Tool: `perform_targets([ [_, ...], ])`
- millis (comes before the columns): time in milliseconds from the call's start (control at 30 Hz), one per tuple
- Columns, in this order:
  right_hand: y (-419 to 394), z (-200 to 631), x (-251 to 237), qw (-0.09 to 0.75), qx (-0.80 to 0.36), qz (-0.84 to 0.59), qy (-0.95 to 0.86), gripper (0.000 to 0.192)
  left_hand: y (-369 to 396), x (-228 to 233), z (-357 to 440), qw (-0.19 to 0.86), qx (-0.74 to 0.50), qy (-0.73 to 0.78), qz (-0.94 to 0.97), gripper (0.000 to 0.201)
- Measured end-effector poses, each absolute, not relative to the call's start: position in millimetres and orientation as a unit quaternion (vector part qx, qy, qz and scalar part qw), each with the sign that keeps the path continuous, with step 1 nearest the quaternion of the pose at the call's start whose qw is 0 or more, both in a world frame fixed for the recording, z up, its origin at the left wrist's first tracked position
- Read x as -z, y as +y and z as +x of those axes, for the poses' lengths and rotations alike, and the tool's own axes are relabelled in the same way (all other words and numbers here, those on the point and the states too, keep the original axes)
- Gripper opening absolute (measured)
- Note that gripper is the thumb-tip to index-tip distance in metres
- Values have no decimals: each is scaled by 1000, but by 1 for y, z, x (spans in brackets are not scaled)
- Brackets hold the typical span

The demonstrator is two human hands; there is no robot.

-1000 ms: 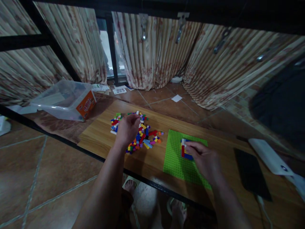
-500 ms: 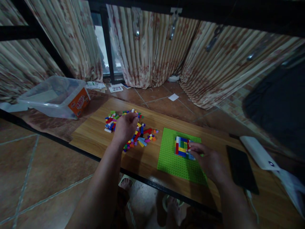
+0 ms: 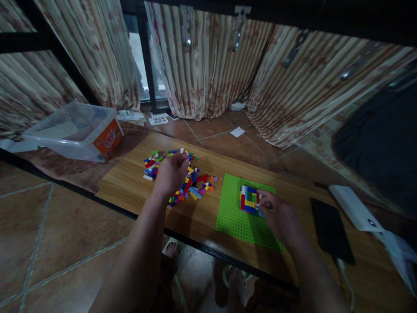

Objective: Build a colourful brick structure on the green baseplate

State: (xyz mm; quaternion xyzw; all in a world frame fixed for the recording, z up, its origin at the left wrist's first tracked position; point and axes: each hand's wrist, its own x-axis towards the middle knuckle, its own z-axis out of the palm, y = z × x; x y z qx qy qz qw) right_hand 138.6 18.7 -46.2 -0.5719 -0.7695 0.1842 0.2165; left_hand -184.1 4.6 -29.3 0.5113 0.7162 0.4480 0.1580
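A green studded baseplate lies on the wooden tabletop, bearing a low rectangular build of coloured toy bricks. At the right side of that build is my right hand, its thumb and fingers pinched around a small whitish brick. My left hand hovers over a loose pile of toy bricks, covering part of it. The left fingers are curled together at the pile's far side; whatever they hold, if anything, is hidden.
A clear plastic bin with an orange label stands at the left end. Right of the baseplate lie a dark phone with a cable and a white power bank. Striped curtains hang behind the table.
My right hand has shifted slightly at the right side of the brick build, with its fingers at a new angle. My left hand stays over the pile.
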Motion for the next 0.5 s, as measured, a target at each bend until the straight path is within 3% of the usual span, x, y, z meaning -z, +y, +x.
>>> perform_targets([
  [500,28,150,46,262,-271,-638,-671,33,4,27,-183,159,-448,718,508,27],
])
